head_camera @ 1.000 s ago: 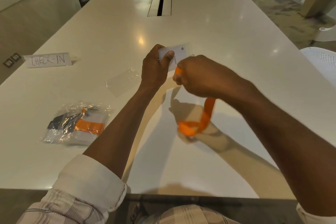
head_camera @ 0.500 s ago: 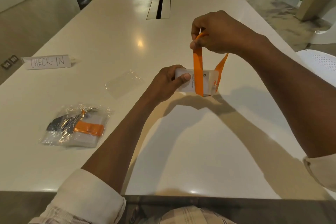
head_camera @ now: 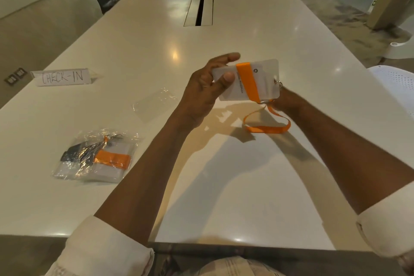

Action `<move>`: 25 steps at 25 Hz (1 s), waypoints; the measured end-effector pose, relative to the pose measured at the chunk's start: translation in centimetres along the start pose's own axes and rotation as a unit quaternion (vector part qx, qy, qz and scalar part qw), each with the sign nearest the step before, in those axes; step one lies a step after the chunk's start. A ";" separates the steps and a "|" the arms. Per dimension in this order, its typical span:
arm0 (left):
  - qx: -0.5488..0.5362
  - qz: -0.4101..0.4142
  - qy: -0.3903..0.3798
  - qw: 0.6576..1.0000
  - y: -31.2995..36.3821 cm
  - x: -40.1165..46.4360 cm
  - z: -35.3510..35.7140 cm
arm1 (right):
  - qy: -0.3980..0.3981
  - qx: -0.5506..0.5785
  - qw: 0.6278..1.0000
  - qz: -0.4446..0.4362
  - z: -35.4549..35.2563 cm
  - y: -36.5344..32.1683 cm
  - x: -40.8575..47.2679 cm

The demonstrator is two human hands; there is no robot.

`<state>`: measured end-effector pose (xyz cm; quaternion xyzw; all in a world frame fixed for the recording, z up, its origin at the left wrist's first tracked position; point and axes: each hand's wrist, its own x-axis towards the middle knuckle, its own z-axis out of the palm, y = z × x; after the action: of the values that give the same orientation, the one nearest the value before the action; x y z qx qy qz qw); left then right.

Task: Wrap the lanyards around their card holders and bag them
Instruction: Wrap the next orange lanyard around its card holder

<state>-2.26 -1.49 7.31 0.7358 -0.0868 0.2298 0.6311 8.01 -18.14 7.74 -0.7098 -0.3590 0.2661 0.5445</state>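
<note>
You were mid-wrap: your left hand [head_camera: 201, 89] pinched the card holder [head_camera: 264, 80], one orange lanyard [head_camera: 247, 82] turn across it. Your right hand [head_camera: 284, 99] sat hidden behind; its grip I couldn't tell. Next, the slack loop probably needed winding on.

Both forearms reach forward over the table, bare below rolled-up pale sleeves. The left hand [head_camera: 205, 89] is raised with the thumb pressed on the near face of a white rectangular card holder [head_camera: 266, 78] and the fingers curled behind it. The right hand [head_camera: 285, 98] is mostly hidden behind it, its grip unclear.
</note>
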 end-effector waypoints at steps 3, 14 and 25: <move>0.045 -0.019 0.035 0.998 0.5 0.6 0.4 | 0.039 -0.054 0.994 0.088 2.0 1.5 -0.6; 0.127 0.001 0.189 0.974 3.2 4.2 -0.6 | 0.162 -0.005 0.981 -0.106 4.9 -1.7 0.8; 0.289 -0.007 0.181 0.940 0.5 3.7 -1.8 | 0.171 0.000 0.985 -0.024 8.1 -1.1 0.3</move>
<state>0.34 0.73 9.58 0.8330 0.1042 0.3703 0.3977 1.67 -13.05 6.61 -0.7357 -0.2779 0.1278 0.6043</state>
